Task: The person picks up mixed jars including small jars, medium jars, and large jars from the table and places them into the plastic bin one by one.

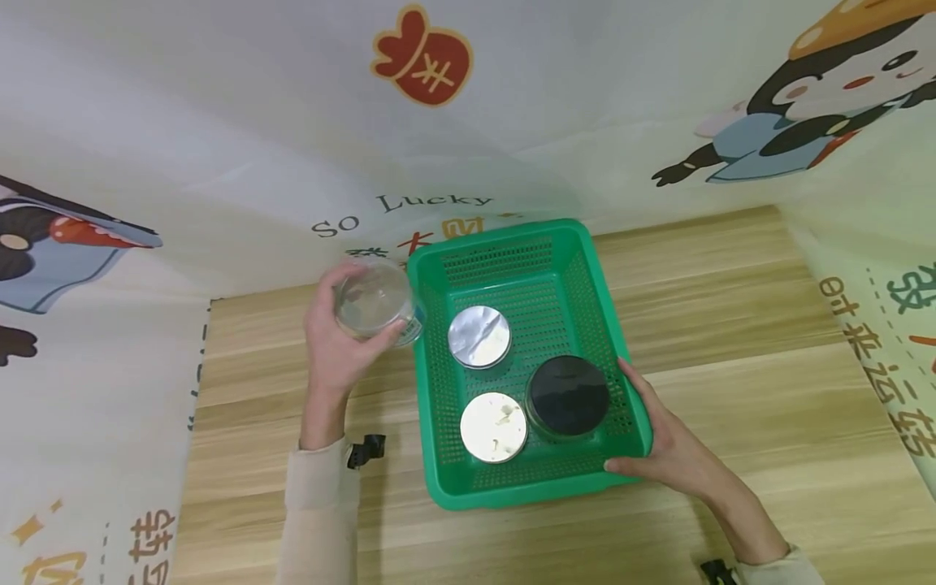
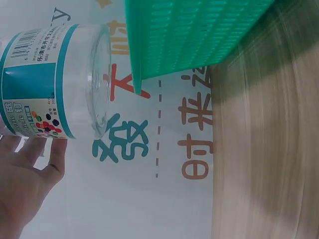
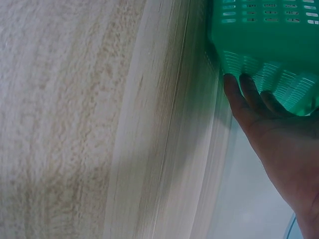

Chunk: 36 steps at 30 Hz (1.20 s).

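Note:
My left hand (image 1: pixel 340 337) grips a clear plastic jar (image 1: pixel 373 299) just left of the green basket (image 1: pixel 431 455). In the left wrist view, the jar (image 2: pixel 85 79) shows a teal and white label with a barcode and coloured dots; its clear end points toward the tabletop. My right hand (image 1: pixel 669 443) holds the basket's near right corner, thumb over the front rim and fingers along the outer side wall. Inside the basket stand a silver-topped jar (image 1: pixel 479 336), a jar with a pale, shiny top (image 1: pixel 493 426) and a wider black-lidded jar (image 1: pixel 568 396).
The basket stands on a wood-grain tabletop (image 1: pixel 731 325). A white printed cloth (image 1: pixel 548 97) with cartoon figures and lettering rises behind and at both sides. Black straps (image 1: pixel 367 451) sit at both wrists.

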Motion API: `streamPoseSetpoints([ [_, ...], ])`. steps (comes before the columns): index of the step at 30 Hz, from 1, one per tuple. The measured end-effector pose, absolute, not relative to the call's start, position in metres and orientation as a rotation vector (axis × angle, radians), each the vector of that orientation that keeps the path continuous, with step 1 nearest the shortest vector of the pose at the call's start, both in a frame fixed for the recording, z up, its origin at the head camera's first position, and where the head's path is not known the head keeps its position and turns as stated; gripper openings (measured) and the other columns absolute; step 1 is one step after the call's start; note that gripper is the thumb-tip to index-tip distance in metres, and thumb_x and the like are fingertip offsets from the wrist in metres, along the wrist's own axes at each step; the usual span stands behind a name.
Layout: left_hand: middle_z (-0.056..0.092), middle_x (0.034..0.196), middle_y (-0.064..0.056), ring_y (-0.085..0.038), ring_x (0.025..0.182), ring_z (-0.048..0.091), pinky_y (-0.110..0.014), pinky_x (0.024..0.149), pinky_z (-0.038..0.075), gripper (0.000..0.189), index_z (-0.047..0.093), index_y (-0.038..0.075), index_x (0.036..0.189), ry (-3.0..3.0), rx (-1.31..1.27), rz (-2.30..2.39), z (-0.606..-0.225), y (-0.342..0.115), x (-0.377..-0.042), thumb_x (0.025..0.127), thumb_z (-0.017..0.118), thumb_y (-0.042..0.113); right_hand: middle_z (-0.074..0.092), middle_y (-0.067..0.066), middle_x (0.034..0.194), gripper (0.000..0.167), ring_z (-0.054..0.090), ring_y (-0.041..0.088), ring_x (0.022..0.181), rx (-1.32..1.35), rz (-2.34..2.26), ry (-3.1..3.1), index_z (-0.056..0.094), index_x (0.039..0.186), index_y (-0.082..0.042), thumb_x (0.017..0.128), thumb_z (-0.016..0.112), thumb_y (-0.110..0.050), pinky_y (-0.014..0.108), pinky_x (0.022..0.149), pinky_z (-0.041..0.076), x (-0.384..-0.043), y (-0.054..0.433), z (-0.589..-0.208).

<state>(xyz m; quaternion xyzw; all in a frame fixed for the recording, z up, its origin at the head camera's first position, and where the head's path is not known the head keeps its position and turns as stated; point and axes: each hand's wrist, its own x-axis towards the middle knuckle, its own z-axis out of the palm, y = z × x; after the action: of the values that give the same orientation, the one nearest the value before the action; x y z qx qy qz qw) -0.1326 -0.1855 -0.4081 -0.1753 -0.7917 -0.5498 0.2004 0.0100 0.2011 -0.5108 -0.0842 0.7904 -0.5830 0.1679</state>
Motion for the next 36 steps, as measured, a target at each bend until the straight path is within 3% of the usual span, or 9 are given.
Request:
streamPoseSetpoints([
  [4,0.058,0.128,-0.028,-0.032,0.118,0.056,-0.055,0.099,0.045,0.074,0.052,-0.015,0.122,-2.239,-0.523,-1.556,-0.407,-0.183,-0.132,0.059,0.085,0.007,0.003,0.018,0.165,0.126,0.016,0.053,0.143,-0.231,-1.652,2.245,0.001,0.159,-0.038,0.072,0.09,-0.017,0.078,0.099,0.026,0.009,0.2,-0.51],
  [12,0.052,0.13,-0.035,-0.046,0.122,0.049,-0.061,0.101,0.041,0.074,0.05,-0.016,0.119,-2.28,-0.629,-1.501,-0.401,-0.172,-0.133,0.06,0.084,0.011,0.001,0.022,0.164,0.124,0.019,0.058,0.14,-0.246,-1.676,2.235,0.001,0.16,-0.034,0.074,0.088,-0.015,0.077,0.097,0.03,0.009,0.2,-0.509],
  [27,0.055,0.13,-0.031,-0.043,0.123,0.051,-0.059,0.101,0.041,0.073,0.052,-0.011,0.117,-2.3,-0.659,-1.51,-0.391,-0.162,-0.135,0.054,0.087,0.002,0.002,0.022,0.164,0.123,0.022,0.058,0.139,-0.252,-1.676,2.228,0.001,0.16,-0.035,0.075,0.088,-0.014,0.076,0.096,0.032,0.008,0.197,-0.508],
  [36,0.056,0.136,-0.011,-0.029,0.127,0.05,-0.053,0.104,0.04,0.078,0.056,0.005,0.125,-2.356,-0.708,-1.469,-0.415,-0.158,-0.149,0.058,0.092,0.02,0.003,0.024,0.163,0.124,0.023,0.059,0.138,-0.269,-1.673,2.243,0.001,0.16,-0.033,0.074,0.088,-0.012,0.077,0.096,0.031,0.01,0.198,-0.509],
])
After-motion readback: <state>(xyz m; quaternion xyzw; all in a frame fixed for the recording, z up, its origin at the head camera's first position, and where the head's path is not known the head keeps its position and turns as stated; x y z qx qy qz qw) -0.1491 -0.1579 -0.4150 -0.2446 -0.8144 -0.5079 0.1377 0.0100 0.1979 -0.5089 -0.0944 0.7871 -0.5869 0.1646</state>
